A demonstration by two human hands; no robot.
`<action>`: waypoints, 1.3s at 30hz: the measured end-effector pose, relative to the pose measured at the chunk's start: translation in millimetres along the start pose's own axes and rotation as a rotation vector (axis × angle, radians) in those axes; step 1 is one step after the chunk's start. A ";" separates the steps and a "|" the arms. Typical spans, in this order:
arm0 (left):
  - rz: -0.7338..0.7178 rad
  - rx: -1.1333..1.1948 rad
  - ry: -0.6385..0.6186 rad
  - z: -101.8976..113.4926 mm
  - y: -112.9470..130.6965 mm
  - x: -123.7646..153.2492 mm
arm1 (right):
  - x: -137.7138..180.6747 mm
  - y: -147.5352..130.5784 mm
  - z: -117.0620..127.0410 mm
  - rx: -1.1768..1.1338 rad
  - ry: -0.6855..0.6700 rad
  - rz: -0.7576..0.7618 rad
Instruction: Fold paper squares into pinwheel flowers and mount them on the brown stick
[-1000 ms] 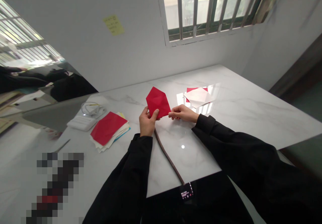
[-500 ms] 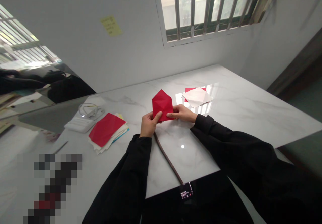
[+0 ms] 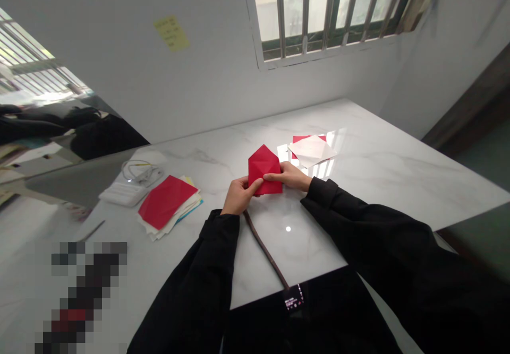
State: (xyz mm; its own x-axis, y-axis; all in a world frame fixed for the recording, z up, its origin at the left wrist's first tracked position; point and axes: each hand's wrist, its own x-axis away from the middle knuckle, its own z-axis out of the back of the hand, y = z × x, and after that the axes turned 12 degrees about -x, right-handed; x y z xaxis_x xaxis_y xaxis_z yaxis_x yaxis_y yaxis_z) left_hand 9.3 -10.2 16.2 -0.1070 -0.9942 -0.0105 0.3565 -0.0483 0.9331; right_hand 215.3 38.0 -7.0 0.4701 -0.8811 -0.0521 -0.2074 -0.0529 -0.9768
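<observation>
A folded red paper envelope (image 3: pixel 263 157) with a pointed top flap is held up over the table, its flap pointing away from me. My left hand (image 3: pixel 238 195) grips the lower left edge, thumb on the front and fingers behind. From the other side my right hand (image 3: pixel 292 176) holds the right edge, its thumb pressed flat near the envelope's middle, close to the left thumb. Most of the fingers are hidden behind the paper.
Left of my hands lies a stack of paper sheets (image 3: pixel 167 203), red on top. A white device with a coiled cable (image 3: pixel 139 172) is beyond it. White paper (image 3: pixel 313 151) overlaps red paper near the wall. A brown cable (image 3: pixel 265 250) runs toward me across the marble-patterned table (image 3: pixel 382 157).
The envelope has shifted slightly to the right. My right thumb has slid from its lower right corner to the middle of its front, while the left hand keeps its hold.
</observation>
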 end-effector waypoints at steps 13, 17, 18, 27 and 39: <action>0.006 0.316 0.181 6.6 3.4 -4.1 | 1.2 -5.5 5.5 0.086 -0.167 -0.119; 0.016 0.309 0.186 6.1 0.5 -5.8 | 1.0 -5.2 5.2 0.094 -0.158 -0.118; 0.018 0.309 0.186 6.1 -0.4 -6.2 | 0.9 -5.1 5.1 0.096 -0.155 -0.116; 0.059 0.355 0.169 6.0 -1.0 -5.8 | 0.2 -5.8 5.3 0.118 -0.147 -0.092; 0.006 0.274 -0.180 10.4 -1.9 -0.7 | 5.1 -13.5 10.2 0.160 -0.351 -0.199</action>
State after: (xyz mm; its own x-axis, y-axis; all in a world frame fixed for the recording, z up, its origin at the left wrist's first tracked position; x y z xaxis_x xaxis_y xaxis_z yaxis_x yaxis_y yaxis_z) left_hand -1.0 -8.4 18.1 -0.2768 -0.9603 0.0357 0.0967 0.0092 0.9953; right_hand 229.2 39.1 3.8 0.7563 -0.6465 0.1001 0.0391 -0.1081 -0.9934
